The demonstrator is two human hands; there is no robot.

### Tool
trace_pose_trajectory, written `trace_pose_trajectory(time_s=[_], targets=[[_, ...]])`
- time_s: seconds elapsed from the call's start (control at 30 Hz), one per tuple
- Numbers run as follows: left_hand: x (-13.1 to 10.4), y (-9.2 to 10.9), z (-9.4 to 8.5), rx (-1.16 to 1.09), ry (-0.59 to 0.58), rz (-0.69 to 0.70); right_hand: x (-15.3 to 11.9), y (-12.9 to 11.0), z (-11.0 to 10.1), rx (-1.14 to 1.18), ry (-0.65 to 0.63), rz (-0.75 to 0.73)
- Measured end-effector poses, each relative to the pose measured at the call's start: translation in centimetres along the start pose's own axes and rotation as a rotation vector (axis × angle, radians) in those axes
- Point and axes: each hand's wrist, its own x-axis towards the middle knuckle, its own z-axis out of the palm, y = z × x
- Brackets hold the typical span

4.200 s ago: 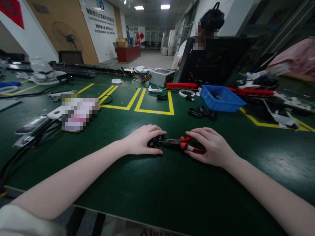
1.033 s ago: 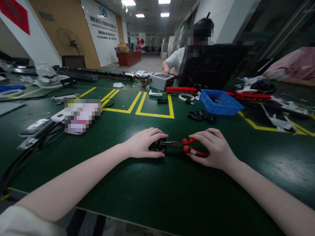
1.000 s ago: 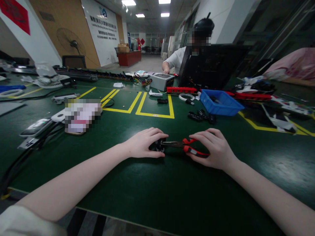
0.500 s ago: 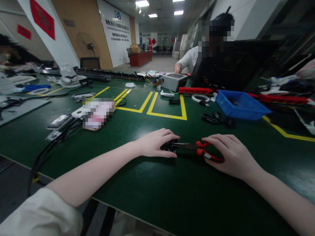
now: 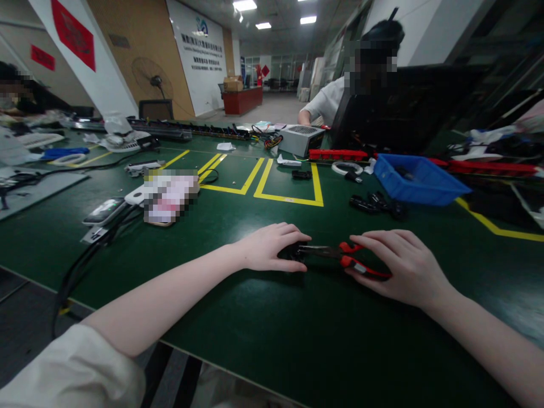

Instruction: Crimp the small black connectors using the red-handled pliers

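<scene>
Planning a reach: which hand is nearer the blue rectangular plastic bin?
Right: the right hand is on the wearer's side of the bin; the left hand is farther off, to its left.

The view is rather dim, with a cool tone. The light comes from the ceiling lamps (image 5: 245,5), which appear as plain white patches. On the dark green bench (image 5: 238,334) lies a soft glare just beyond the left hand (image 5: 272,247), and a wider, paler shine near the right edge. The black panel (image 5: 408,107) is sunk in shadow and loses its detail. Toward the sides, things look stretched and smeared. Square blocks hide part of the phone (image 5: 170,198). The small black piece (image 5: 293,251) seems too dark to read its shape surely.
</scene>
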Motion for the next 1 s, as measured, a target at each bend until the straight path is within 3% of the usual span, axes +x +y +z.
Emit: trace_pose_trajectory(time_s=[0.53,1.0], targets=[[0.01,0.05,-0.19,-0.050,-0.017,-0.054,0.26,-0.03,-0.07,-0.125,0.017,-0.027],[0.02,0.16,-0.07,-0.034,-0.020,-0.043,-0.12,0.17,0.36,-0.081,-0.001,0.027]])
